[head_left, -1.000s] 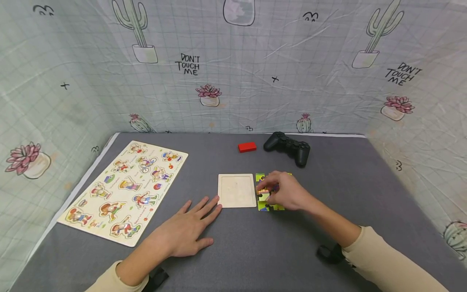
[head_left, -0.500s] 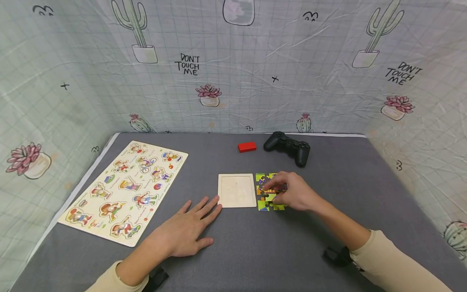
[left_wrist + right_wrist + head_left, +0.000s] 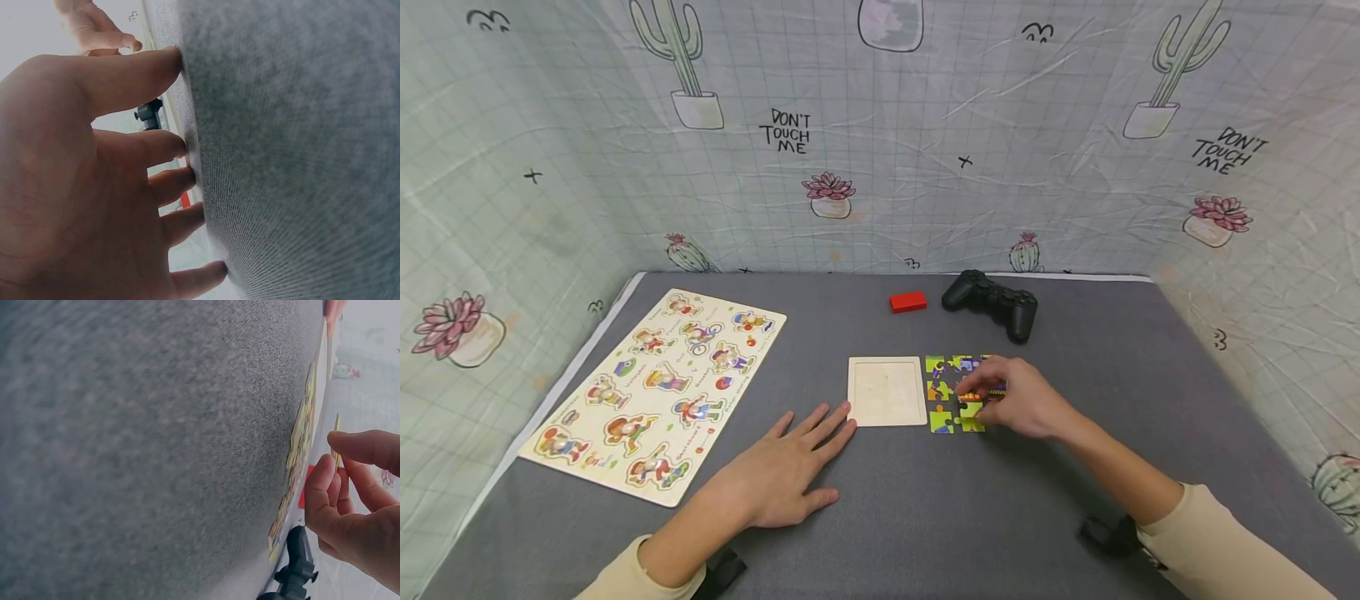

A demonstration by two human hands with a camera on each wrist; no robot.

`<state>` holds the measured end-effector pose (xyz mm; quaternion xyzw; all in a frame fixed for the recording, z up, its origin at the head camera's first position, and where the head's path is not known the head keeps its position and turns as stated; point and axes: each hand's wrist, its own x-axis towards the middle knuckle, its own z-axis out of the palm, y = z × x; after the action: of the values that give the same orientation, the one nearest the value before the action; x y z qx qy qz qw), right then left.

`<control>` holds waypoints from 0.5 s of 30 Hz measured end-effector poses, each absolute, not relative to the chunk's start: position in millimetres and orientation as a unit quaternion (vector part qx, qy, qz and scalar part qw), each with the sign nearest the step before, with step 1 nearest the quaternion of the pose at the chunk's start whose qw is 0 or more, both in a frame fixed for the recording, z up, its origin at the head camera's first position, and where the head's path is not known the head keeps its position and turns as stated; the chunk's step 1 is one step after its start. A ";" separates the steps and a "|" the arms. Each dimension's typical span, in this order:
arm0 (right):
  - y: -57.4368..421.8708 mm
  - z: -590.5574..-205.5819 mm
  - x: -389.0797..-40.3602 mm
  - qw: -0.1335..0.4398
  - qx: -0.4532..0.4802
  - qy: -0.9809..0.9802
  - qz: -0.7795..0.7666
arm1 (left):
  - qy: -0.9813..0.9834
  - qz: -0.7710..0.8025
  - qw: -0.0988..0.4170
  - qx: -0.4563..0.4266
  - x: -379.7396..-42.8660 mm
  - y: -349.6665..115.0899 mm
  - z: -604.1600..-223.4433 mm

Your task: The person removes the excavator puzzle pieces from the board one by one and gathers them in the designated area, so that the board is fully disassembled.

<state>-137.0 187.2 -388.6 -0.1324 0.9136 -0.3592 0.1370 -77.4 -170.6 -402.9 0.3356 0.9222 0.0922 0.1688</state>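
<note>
My right hand (image 3: 1022, 398) pinches a thin jigsaw piece (image 3: 338, 420) between thumb and fingers, and in the right wrist view that piece is raised off the table. Below it lie several green, yellow and purple jigsaw pieces (image 3: 941, 422) in loose rows, partly hidden by the hand. Left of those pieces is a square wooden puzzle tray (image 3: 887, 396) with a plain recessed bed. My left hand (image 3: 782, 475) rests palm down with fingers spread, its fingertips at the tray's lower left corner.
A large picture board (image 3: 647, 392) with cartoon figures lies at the left. Toward the back are a red block (image 3: 908, 302) and a black game controller (image 3: 992, 304). Patterned cloth walls (image 3: 880, 167) enclose the grey table (image 3: 910, 517).
My right hand has moved to the right over the loose pieces, uncovering more of the left ones. My left hand and the tray have stayed put.
</note>
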 end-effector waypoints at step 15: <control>203.1 -390.2 -130.8 0.154 -0.104 0.917 -0.353 | 0.922 0.094 0.170 0.336 -77.5 -171.2 -402.1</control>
<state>-130.8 203.1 -390.2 -0.1036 0.9171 -0.3531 0.1536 -77.5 -171.2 -402.1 0.3358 0.9218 0.0938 0.1696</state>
